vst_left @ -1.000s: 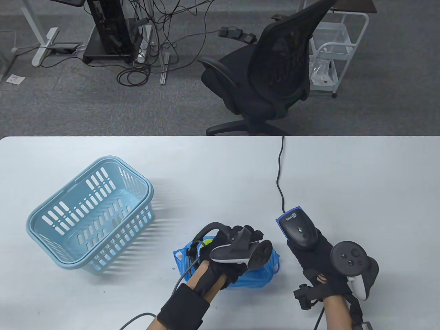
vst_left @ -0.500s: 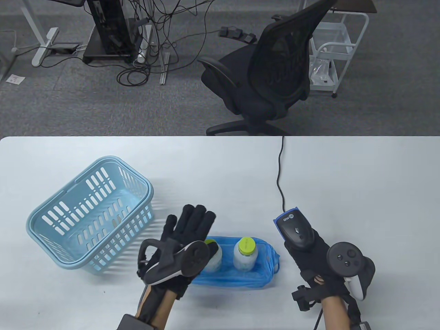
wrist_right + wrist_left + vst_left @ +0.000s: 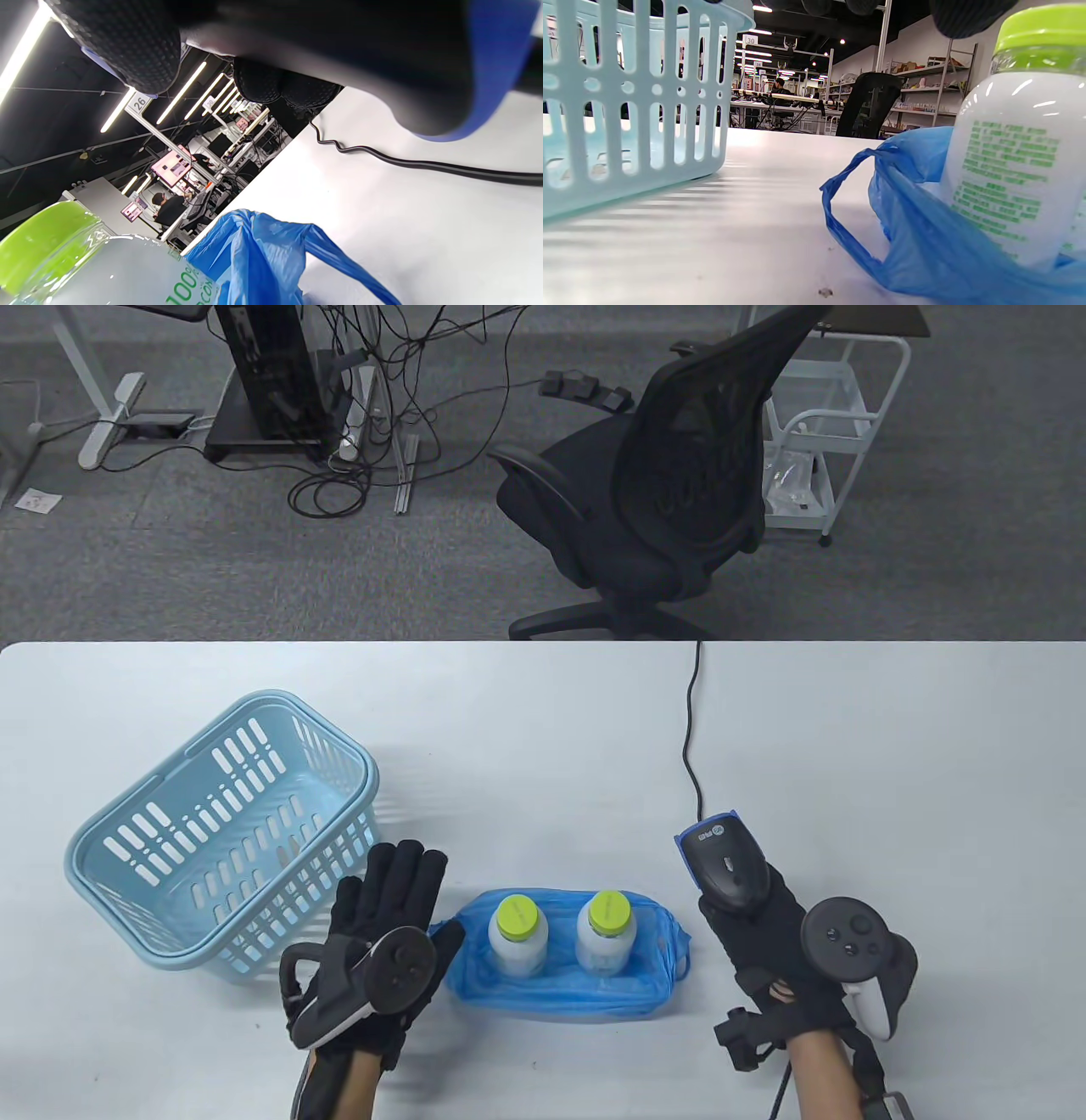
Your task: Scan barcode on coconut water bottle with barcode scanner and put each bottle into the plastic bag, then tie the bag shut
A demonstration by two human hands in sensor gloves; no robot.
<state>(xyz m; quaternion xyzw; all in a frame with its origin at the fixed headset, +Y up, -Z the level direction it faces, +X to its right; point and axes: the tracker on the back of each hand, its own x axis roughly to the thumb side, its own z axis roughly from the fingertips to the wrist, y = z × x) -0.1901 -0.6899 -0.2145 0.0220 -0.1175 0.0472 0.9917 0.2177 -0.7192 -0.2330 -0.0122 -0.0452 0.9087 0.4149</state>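
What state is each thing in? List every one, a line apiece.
plastic bag: open, untied, pushed low round two bottles.
left bottle: upright in the bag, capped.
right bottle: upright in the bag, capped.
barcode scanner: gripped, corded.
right hand: grips the scanner.
left hand: fingers straight, holds nothing.
basket: tilted, nothing visible inside.

The barcode scanner (image 3: 728,872) handle is hidden inside the right hand (image 3: 776,954); bottle (image 3: 1009,169) label print (green, tiny) is unreadable, its right side cropped.
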